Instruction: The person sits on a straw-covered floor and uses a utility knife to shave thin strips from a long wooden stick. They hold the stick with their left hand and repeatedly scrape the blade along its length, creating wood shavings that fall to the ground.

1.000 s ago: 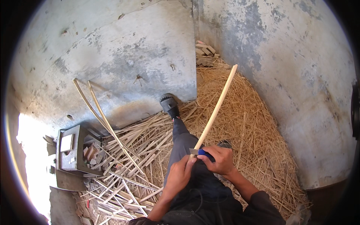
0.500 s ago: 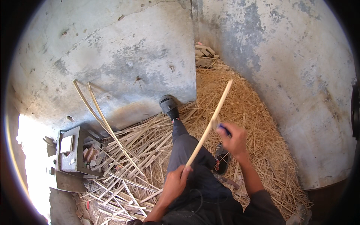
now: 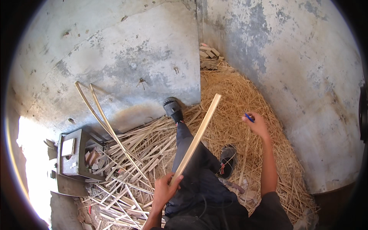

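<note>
Gripping the strip's [image 3: 196, 138] lower end over the lap, the left hand [image 3: 165, 190] angles it upward while the right hand [image 3: 257, 124] (closed on a blue-handled knife [image 3: 249, 117]) swings clear, seemingly between shaving strokes.

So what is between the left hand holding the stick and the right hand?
In the head view, the person's dark-trousered leg and a shoe on straw lie between the left hand on the stick and the right hand.
</note>
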`<action>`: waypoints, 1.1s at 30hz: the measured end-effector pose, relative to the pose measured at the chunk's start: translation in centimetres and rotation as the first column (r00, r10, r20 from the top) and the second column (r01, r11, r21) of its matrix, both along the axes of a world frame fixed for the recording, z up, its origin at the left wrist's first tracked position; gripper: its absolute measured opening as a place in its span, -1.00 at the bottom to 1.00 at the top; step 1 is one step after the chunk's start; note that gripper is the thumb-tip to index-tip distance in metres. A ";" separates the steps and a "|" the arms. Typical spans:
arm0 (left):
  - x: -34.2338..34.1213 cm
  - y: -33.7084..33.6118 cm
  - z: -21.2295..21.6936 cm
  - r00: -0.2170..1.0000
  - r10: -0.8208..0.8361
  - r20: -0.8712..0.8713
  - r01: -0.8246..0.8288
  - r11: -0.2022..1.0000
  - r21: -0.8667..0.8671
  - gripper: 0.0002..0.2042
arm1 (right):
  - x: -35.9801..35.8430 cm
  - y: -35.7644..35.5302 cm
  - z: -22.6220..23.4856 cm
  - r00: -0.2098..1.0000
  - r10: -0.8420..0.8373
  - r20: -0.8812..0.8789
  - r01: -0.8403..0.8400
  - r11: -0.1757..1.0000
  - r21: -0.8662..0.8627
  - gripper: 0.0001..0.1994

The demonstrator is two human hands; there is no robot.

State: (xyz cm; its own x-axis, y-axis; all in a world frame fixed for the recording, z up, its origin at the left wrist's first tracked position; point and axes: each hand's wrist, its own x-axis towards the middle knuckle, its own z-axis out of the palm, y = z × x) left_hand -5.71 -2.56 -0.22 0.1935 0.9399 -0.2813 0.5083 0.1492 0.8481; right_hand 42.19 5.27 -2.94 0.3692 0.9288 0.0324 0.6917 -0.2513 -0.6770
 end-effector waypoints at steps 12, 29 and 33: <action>5.9 2.1 1.1 0.969 -0.243 0.036 0.228 0.944 0.240 -0.73 | -14.9 -2.4 6.0 0.601 0.310 -0.737 0.067 0.899 0.433 -0.63; 2.7 4.8 -4.0 0.452 -0.441 0.775 0.781 0.615 -0.106 -0.17 | -11.8 -3.4 8.1 0.454 0.455 -0.766 0.329 0.713 0.619 -0.71; 3.5 4.7 -3.6 0.593 -0.439 0.675 0.638 0.767 -0.062 -0.38 | -12.8 -3.9 10.0 0.572 0.340 -0.747 0.315 0.749 0.582 -0.63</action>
State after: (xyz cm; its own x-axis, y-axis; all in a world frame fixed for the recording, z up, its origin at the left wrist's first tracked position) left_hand -2.21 2.15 -3.78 0.8529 0.5046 -0.1341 -0.0194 0.2874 0.9576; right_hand 29.43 1.42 7.02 0.5286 0.8028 0.2758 -0.1962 0.4316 -0.8805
